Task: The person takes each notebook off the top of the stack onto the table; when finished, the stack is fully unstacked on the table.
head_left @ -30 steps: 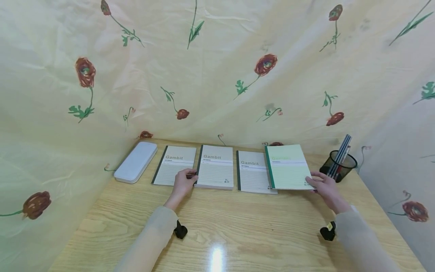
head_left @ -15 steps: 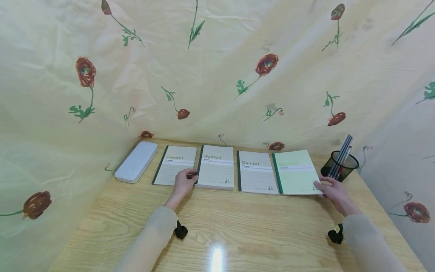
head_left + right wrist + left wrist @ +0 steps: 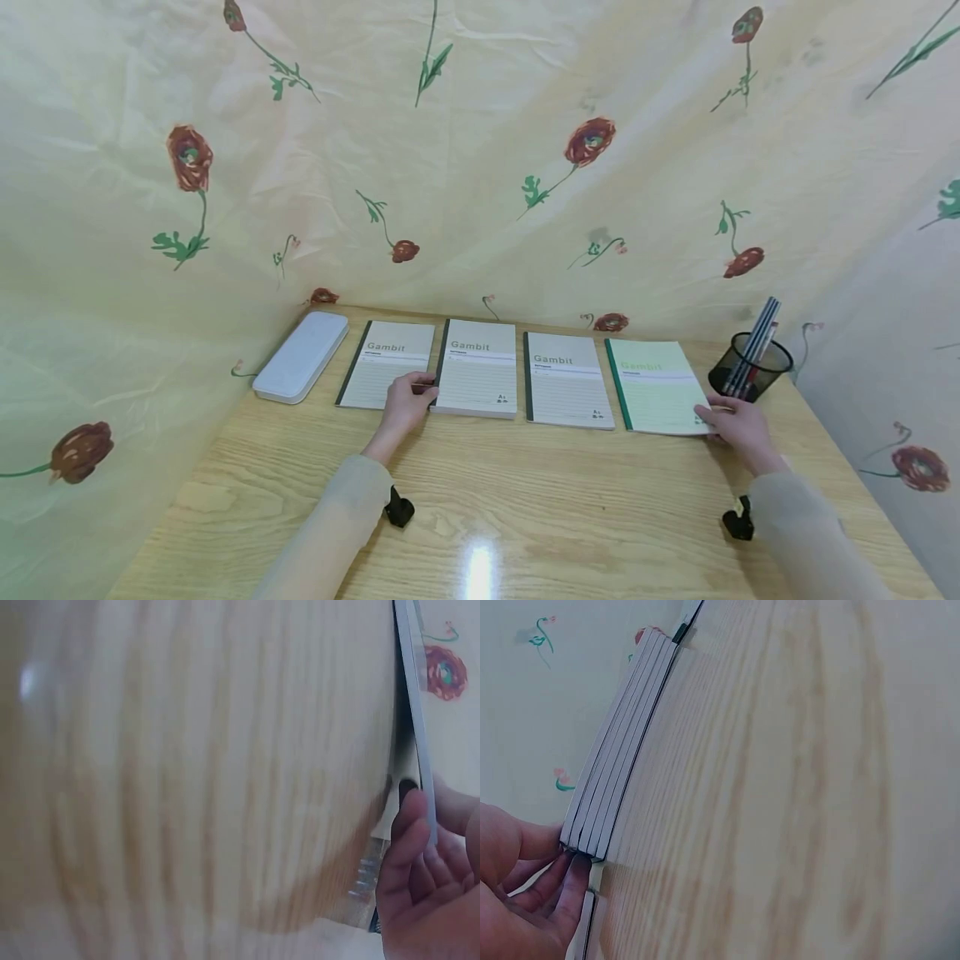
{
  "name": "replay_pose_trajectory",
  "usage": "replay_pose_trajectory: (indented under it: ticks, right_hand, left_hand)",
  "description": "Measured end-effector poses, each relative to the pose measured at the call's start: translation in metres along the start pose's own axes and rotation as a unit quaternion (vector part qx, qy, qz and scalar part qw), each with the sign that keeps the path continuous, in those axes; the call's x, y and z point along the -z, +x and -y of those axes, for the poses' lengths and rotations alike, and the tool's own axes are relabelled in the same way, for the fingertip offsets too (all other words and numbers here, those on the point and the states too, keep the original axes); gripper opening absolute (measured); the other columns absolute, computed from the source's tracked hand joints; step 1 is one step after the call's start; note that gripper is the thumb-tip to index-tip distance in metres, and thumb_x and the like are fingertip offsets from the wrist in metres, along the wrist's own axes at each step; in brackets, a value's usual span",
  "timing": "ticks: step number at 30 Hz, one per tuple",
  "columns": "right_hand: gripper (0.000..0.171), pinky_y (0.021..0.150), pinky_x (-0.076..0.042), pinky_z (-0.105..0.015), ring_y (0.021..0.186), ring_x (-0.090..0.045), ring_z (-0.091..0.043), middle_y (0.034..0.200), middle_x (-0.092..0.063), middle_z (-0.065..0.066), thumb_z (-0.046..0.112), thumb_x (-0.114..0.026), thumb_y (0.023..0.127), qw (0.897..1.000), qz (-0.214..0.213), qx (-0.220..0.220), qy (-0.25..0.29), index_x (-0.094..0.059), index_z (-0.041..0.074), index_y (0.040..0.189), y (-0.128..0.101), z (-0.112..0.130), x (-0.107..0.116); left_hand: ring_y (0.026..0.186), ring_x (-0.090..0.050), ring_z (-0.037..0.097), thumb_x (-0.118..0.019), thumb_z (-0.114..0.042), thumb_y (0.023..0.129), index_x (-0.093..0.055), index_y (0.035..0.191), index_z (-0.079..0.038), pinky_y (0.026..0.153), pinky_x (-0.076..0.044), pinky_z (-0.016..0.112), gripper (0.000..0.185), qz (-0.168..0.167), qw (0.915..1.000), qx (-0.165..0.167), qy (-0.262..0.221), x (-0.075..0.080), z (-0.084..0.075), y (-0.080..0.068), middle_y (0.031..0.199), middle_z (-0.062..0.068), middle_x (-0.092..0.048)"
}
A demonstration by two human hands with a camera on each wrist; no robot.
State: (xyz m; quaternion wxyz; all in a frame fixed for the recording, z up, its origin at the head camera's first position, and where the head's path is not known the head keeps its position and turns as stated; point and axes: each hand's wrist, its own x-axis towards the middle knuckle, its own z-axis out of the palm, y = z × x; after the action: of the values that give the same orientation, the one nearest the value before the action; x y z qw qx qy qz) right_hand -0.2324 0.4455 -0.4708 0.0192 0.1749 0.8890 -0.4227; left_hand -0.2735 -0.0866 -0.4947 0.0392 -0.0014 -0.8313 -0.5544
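While four notebooks lie in a row on the table (image 3: 525,500) — three grey (image 3: 387,375) ones reading "Gambit", one green notebook (image 3: 657,386) with faint lettering — the left hand (image 3: 405,406) rests curled at the second one's (image 3: 477,377) corner. At the row's far end, the right hand (image 3: 738,425) pinches the green notebook's near corner, beside one pen cup (image 3: 750,367).

four notebooks (image 3: 477,367), one white case (image 3: 301,357), one mesh pen cup (image 3: 750,367), two hands (image 3: 405,406).
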Motion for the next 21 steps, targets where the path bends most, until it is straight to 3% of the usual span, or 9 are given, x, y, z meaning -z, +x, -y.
replay_pose_trajectory:
  ticks: [4,8,13,21]
  right_hand:
    - [0.059,0.057,-0.05,-0.029,0.071,-0.059,-0.02,0.103,-0.063,-0.024,0.033,-0.061,0.099,0.997,-0.033,0.026,-0.064,-0.051,-0.014,0.132,-0.005,0.003,-0.003]
    - [0.055,0.062,-0.045,-0.031,0.084,-0.055,-0.029,0.109,-0.062,-0.028,0.033,-0.062,0.098,0.993,-0.052,0.043,-0.101,-0.057,-0.013,0.126,-0.009,0.005,-0.005]
    - [0.05,0.07,-0.045,-0.034,0.093,-0.053,-0.035,0.115,-0.059,-0.032,0.027,-0.061,0.099,0.991,-0.058,0.047,-0.109,-0.057,-0.016,0.125,-0.01,0.006,-0.009]
    - [0.047,0.073,-0.045,-0.041,0.094,-0.054,-0.039,0.113,-0.059,-0.035,0.021,-0.06,0.099,0.991,-0.068,0.047,-0.109,-0.056,-0.019,0.123,-0.012,0.009,-0.011]
  left_hand:
    - [0.1,-0.064,0.03,-0.066,-0.002,0.093,-0.067,0.118,0.005,0.085,-0.054,0.04,0.025,0.002,1.0,0.001,-0.004,0.0,-0.001,0.0,0.108,0.017,-0.069]
    - [0.1,-0.064,0.03,-0.066,-0.002,0.094,-0.067,0.118,0.005,0.085,-0.054,0.04,0.026,0.002,1.0,0.0,-0.007,0.0,-0.001,-0.001,0.108,0.017,-0.069]
    - [0.1,-0.064,0.03,-0.066,-0.002,0.093,-0.067,0.118,0.005,0.086,-0.054,0.04,0.026,0.002,1.0,0.002,-0.003,0.0,0.0,-0.001,0.107,0.016,-0.069]
    - [0.1,-0.063,0.029,-0.066,-0.003,0.093,-0.068,0.118,0.004,0.085,-0.054,0.04,0.026,0.001,1.0,0.005,-0.008,0.0,-0.001,0.0,0.107,0.015,-0.07]
